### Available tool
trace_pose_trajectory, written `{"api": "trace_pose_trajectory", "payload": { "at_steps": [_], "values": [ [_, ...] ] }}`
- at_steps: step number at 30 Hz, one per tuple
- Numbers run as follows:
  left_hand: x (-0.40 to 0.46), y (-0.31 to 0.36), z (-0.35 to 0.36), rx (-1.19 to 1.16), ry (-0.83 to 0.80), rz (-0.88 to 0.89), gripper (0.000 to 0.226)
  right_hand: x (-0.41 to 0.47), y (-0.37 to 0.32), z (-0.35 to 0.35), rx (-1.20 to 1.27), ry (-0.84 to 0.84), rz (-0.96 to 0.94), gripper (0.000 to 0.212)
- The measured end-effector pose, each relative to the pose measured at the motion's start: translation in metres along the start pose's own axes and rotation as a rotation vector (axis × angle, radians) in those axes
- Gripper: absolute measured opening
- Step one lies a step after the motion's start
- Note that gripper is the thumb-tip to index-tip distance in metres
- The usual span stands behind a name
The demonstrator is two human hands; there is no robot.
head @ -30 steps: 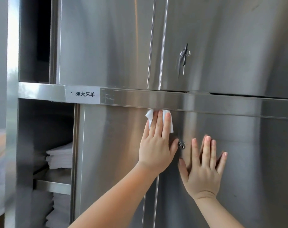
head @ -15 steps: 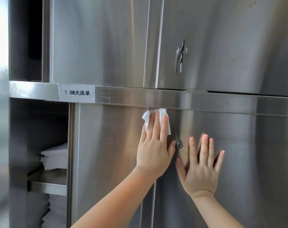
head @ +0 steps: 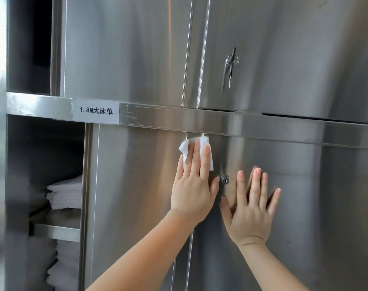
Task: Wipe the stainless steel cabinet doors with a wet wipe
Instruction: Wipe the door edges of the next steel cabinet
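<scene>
My left hand (head: 192,192) presses the wet wipe (head: 194,151) flat with straight fingers against the lower cabinet door (head: 137,185), at its top right corner just under the crossbar (head: 263,127). Right hand (head: 251,208) rests flat and released beside the keyhole (head: 224,180). Unwiped steel lies below. Open left compartment (head: 44,164) holds folded white linens (head: 65,194).
</scene>
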State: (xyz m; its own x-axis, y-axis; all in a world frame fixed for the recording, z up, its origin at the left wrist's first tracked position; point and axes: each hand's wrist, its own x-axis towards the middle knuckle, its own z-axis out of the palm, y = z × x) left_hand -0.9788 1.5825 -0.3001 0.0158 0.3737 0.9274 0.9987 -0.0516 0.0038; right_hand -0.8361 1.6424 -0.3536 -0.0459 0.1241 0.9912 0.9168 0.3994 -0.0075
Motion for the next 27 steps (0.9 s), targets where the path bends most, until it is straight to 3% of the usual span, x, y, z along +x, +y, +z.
{"api": "trace_pose_trajectory", "payload": {
  "at_steps": [5, 12, 15, 21, 24, 27],
  "values": [
    [-0.073, 0.001, 0.025, 0.013, -0.023, 0.000, 0.081, 0.000, -0.001, 0.000, 0.017, -0.001, -0.007, 0.069],
    [-0.200, 0.013, 0.050, 0.083, -0.216, -0.048, 0.091, 0.000, -0.001, -0.002, 0.029, -0.016, -0.007, 0.068],
    [-0.171, 0.014, 0.038, 0.023, -0.211, -0.063, 0.087, 0.000, -0.001, -0.002, 0.035, -0.021, -0.002, 0.068],
    [0.017, 0.013, -0.019, -0.043, -0.072, -0.125, 0.074, -0.001, 0.000, 0.001, -0.001, -0.007, -0.004, 0.066],
    [0.017, 0.008, -0.017, -0.013, -0.070, -0.069, 0.073, -0.002, 0.000, 0.001, 0.000, -0.002, -0.010, 0.067],
    [-0.041, 0.003, 0.004, -0.035, -0.075, -0.018, 0.076, -0.002, 0.000, 0.001, 0.036, -0.008, -0.013, 0.067]
  ]
}}
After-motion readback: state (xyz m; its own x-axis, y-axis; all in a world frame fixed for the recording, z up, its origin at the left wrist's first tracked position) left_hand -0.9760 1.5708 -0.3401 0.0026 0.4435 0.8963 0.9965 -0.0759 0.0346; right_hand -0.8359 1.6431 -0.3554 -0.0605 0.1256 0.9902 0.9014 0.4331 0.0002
